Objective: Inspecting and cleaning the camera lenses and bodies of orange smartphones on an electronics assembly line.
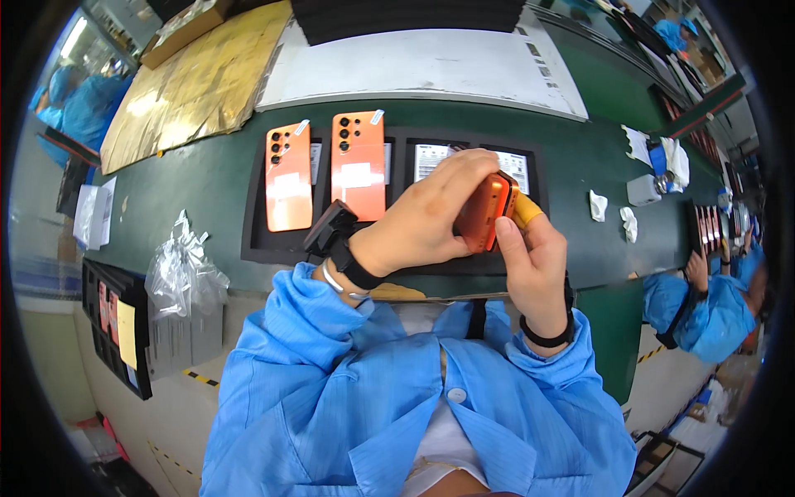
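Above the bench, my left hand (439,199) is wrapped round an orange phone (478,217) held on edge. Its edge looks doubled, with a dark line between two orange layers; I cannot tell whether these are two phones or one phone and a cover. My right hand (536,261) grips the near right side with the thumb and a finger in a yellow finger cot (526,210). To the left, an orange phone (288,199) and another orange phone (358,186) lie camera side up on a black tray (257,240), partly covering its slots. White labels (515,170) show in the tray's right slots, partly behind my hands.
Crumpled white tissues (598,205) and a small white container (643,190) sit on the green bench (199,186) to the right. A grey bin with clear plastic bags (184,273) and black trays (116,323) stand at the left. Co-workers in blue work at both sides.
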Demonstrator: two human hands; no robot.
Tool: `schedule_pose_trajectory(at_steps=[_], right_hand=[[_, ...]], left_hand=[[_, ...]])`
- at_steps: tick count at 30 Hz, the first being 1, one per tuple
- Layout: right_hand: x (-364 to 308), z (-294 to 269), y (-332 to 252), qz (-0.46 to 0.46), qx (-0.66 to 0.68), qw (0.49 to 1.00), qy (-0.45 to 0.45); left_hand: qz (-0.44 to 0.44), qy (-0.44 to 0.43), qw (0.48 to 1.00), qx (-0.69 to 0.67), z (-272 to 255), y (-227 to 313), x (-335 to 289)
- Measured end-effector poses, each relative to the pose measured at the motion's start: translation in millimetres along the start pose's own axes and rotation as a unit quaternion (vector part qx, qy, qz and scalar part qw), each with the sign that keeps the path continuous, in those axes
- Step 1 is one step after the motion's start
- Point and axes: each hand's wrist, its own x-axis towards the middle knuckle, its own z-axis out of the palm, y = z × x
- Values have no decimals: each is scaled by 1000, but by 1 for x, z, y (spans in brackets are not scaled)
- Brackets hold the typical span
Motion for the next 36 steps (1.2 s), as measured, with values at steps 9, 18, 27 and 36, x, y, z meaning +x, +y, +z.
schedule_pose_trajectory(at_steps=[9,18,27,36], right_hand=[[8,-36,19,-6,25,994,103],[27,-52,64,-254,-347,902,47],[-2,-58,90,-146,-430,885,-103],[-17,-69,96,-31,-322,946,9]], left_hand=[[36,-30,997,57,-17,0,8],[236,-224,856,402,-11,-37,24],[167,-276,870,372,-15,-47,1],[-160,-42,954,250,-84,-24,-39]])
